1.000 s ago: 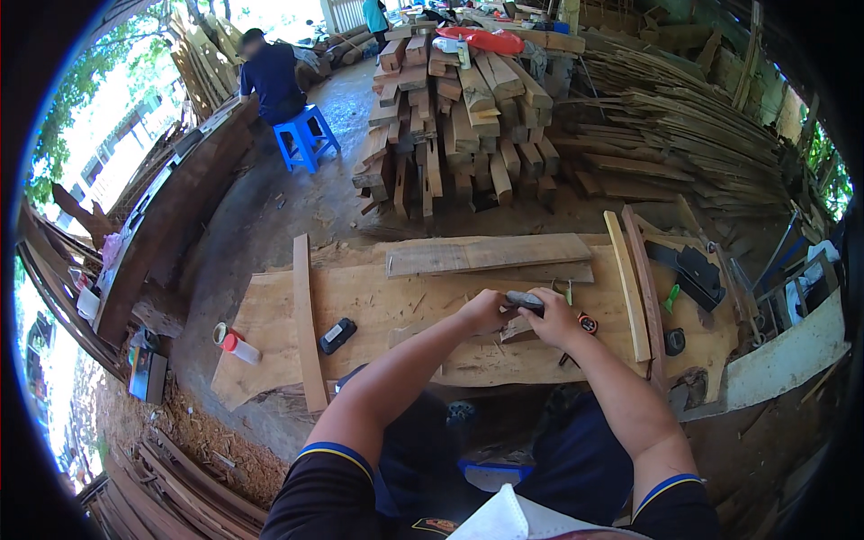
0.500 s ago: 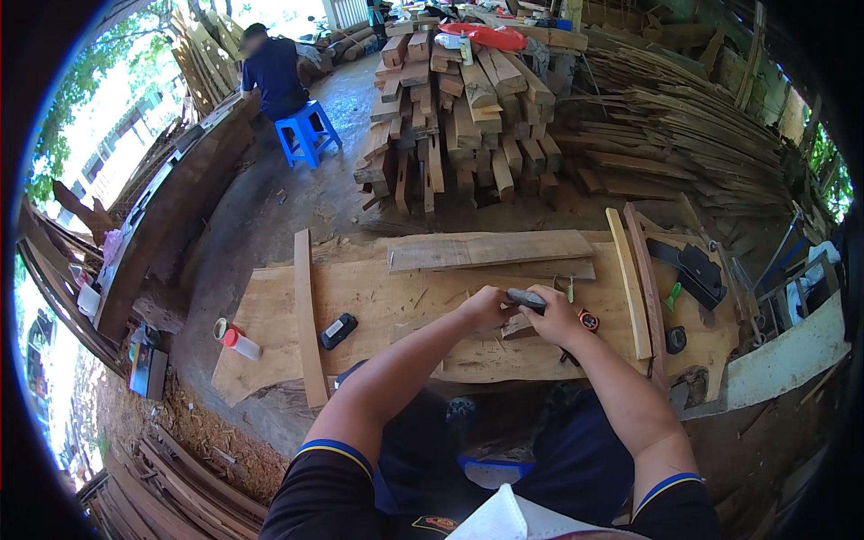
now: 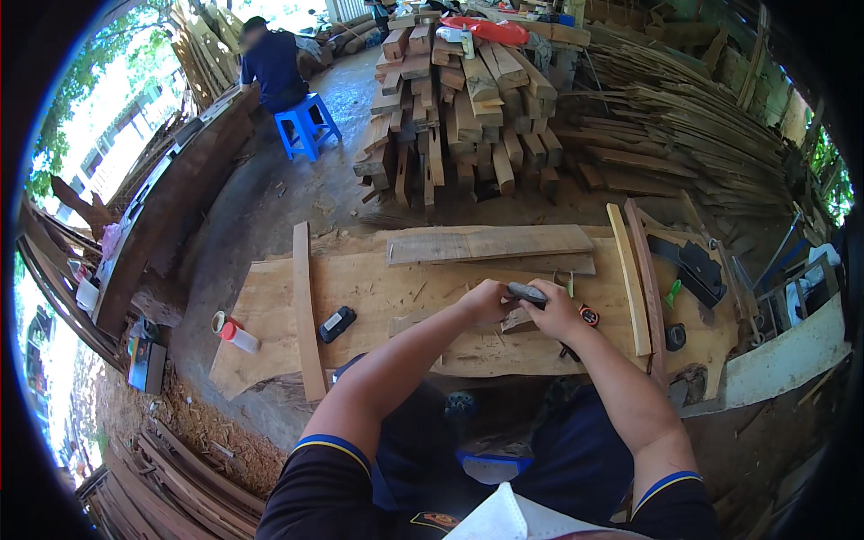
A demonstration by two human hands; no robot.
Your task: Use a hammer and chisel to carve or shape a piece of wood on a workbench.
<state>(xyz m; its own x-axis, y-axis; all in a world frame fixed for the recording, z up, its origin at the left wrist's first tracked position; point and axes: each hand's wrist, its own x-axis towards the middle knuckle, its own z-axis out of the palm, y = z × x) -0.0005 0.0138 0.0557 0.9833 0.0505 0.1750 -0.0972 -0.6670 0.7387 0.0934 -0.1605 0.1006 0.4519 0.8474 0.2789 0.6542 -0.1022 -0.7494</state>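
Observation:
Both my hands are together over a broad pale wood slab (image 3: 265,306). A short dark grey object (image 3: 526,293), smooth and longish, is between them; I cannot make out its exact kind. My right hand (image 3: 555,312) is closed around its right end. My left hand (image 3: 487,301) has its fingers curled at the left end. Under the hands lies a small wood offcut (image 3: 517,322), partly hidden by them. Beside the right hand sits an orange-and-black tape measure (image 3: 588,315). A wide board (image 3: 490,247) rests on the slab just beyond the hands.
Narrow strips (image 3: 308,315) (image 3: 628,281) cross the slab at both sides. A black device (image 3: 337,324) and a red-lidded jar (image 3: 239,337) stand left; a black case (image 3: 691,270) lies right. Stacked beams (image 3: 463,108) rise beyond. A person (image 3: 272,67) sits on a blue stool (image 3: 308,128).
My hands stay together on the dark object, which has tilted slightly, its right end lower. The whole view has shifted a little; the things on the slab keep their places.

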